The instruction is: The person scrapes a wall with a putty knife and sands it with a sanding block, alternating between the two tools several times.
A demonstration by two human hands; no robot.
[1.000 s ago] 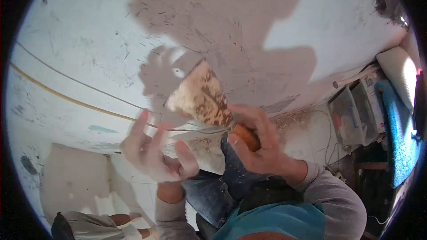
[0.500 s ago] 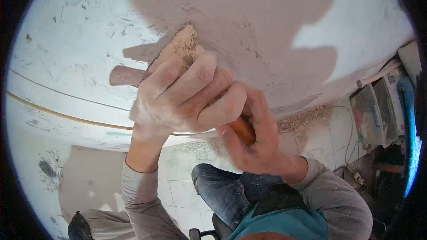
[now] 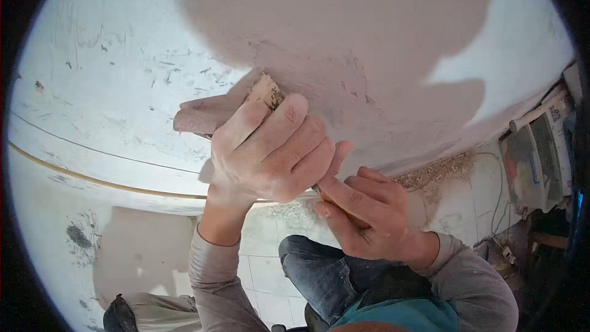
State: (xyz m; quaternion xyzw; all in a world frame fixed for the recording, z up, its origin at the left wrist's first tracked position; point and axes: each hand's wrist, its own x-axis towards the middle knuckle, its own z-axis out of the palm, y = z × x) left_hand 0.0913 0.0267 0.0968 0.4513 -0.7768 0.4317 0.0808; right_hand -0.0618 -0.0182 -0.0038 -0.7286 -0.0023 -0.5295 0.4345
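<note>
A putty knife with a plaster-crusted blade (image 3: 267, 91) is in both hands, close to the wall (image 3: 344, 37). My left hand (image 3: 276, 147), back upward and dusty, has its fingers closed over the blade; only the blade's tip shows above the knuckles. A shaded, brownish shape juts out left of that hand; whether it is the thumb I cannot tell. Lower right, my right hand (image 3: 375, 212) is closed round the orange-brown handle, most of which its fingers hide. The two hands nearly touch.
Crumbled debris (image 3: 439, 172) lies along the wall's foot on the tiled floor (image 3: 267, 276). Clear plastic bins (image 3: 534, 163) stand at the right, near a cable. Another person's trouser leg (image 3: 163, 313) shows at bottom left. A thin cord crosses the lower wall.
My left hand was spread and apart from the blade, then closed over it. Since then both hands have moved slightly down and right in view, still on the knife.
</note>
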